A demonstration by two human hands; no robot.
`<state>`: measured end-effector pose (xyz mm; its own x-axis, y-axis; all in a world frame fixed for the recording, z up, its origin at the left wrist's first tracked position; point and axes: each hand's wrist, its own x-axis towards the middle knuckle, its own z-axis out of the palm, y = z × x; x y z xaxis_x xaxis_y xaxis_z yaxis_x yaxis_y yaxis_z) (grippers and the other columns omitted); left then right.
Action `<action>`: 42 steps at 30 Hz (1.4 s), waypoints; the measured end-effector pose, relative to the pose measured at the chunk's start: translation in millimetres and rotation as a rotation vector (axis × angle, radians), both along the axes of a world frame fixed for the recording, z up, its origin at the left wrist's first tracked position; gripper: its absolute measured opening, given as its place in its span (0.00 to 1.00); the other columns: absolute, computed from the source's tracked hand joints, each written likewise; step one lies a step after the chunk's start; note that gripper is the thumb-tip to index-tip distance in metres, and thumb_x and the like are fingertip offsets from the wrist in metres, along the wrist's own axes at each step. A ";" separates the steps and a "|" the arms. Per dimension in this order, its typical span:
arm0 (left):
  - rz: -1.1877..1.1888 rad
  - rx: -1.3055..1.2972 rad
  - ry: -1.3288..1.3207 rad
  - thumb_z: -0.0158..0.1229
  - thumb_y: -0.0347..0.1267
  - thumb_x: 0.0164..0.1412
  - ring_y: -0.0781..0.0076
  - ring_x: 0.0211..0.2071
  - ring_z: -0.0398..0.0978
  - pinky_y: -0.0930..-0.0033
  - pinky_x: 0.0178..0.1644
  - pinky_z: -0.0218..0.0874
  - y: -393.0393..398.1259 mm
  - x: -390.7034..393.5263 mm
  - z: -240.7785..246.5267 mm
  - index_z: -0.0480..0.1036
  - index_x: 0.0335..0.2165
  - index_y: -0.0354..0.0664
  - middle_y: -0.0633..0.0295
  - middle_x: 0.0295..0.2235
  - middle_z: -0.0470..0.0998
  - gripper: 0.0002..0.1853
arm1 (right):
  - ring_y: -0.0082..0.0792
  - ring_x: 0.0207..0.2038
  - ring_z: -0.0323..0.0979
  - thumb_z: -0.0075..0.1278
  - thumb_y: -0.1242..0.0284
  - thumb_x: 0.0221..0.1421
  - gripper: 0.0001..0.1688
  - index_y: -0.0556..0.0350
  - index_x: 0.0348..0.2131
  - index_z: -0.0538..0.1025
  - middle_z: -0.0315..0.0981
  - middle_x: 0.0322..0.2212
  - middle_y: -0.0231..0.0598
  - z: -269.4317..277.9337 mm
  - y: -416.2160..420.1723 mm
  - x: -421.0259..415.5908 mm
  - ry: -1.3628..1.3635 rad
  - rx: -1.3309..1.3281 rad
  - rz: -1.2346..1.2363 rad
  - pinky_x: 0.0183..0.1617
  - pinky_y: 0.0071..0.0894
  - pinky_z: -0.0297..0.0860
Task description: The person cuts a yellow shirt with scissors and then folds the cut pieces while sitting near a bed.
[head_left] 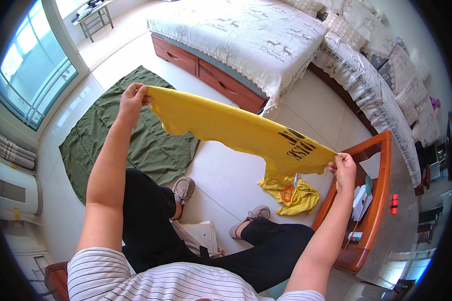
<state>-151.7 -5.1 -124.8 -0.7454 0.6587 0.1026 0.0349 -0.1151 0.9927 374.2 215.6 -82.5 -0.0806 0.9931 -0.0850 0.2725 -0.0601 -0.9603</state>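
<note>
A long piece of yellow cloth (226, 126), with black print near its right end, is stretched in the air between my two hands. My left hand (135, 98) pinches its upper left corner. The right corner is pinched between the fingers and thumb of my right hand (342, 167). Lower down, scissors (295, 193) with red and yellow handles lie on a crumpled yellow cloth (309, 197); whether it joins the held piece I cannot tell. A dark green cloth (109, 139) is spread on the tiled floor beyond my left arm.
A wooden table (386, 165) with a lower shelf stands at the right, a white box (361, 203) on the shelf. A covered seat with wooden drawers (211, 75) is ahead, a draped sofa (380, 90) at the upper right. Between my feet sits a white box-like object (201, 234).
</note>
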 end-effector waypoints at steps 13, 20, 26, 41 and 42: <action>0.032 -0.050 0.085 0.47 0.31 0.55 0.85 0.17 0.62 0.83 0.23 0.56 -0.3 -2.1 2.0 0.66 0.30 0.40 0.70 0.20 0.67 0.06 | 0.19 0.20 0.66 0.42 0.75 0.52 0.03 0.56 0.28 0.66 0.67 0.22 0.31 -4.5 0.4 4.0 0.058 -0.041 0.066 0.24 0.16 0.66; 0.037 -0.067 0.098 0.48 0.33 0.56 0.86 0.17 0.61 0.84 0.22 0.54 -3.6 -5.3 -1.7 0.66 0.29 0.40 0.70 0.19 0.67 0.07 | 0.21 0.20 0.66 0.42 0.77 0.51 0.02 0.58 0.27 0.65 0.66 0.21 0.32 -4.7 2.4 2.4 0.025 -0.065 0.075 0.24 0.17 0.67; 0.013 -0.122 0.113 0.47 0.32 0.56 0.86 0.17 0.63 0.84 0.23 0.57 2.8 -9.8 -9.0 0.66 0.29 0.40 0.69 0.20 0.68 0.06 | 0.24 0.22 0.69 0.42 0.78 0.51 0.02 0.59 0.27 0.65 0.67 0.22 0.35 -20.7 10.2 2.9 0.030 -0.110 0.065 0.27 0.20 0.69; -0.135 -0.281 0.043 0.46 0.28 0.53 0.76 0.26 0.72 0.80 0.33 0.63 156.4 -16.8 -102.6 0.66 0.28 0.36 0.63 0.25 0.70 0.06 | 0.27 0.33 0.69 0.42 0.80 0.49 0.05 0.65 0.29 0.68 0.67 0.32 0.42 -144.4 73.2 6.2 0.094 -0.004 -0.107 0.36 0.23 0.68; -0.162 -0.250 0.031 0.47 0.29 0.53 0.77 0.27 0.71 0.80 0.33 0.63 171.4 -10.1 -111.0 0.67 0.27 0.35 0.62 0.26 0.71 0.07 | 0.27 0.34 0.68 0.42 0.80 0.49 0.05 0.64 0.29 0.68 0.67 0.32 0.42 -153.3 68.7 11.7 0.101 0.034 -0.133 0.38 0.23 0.67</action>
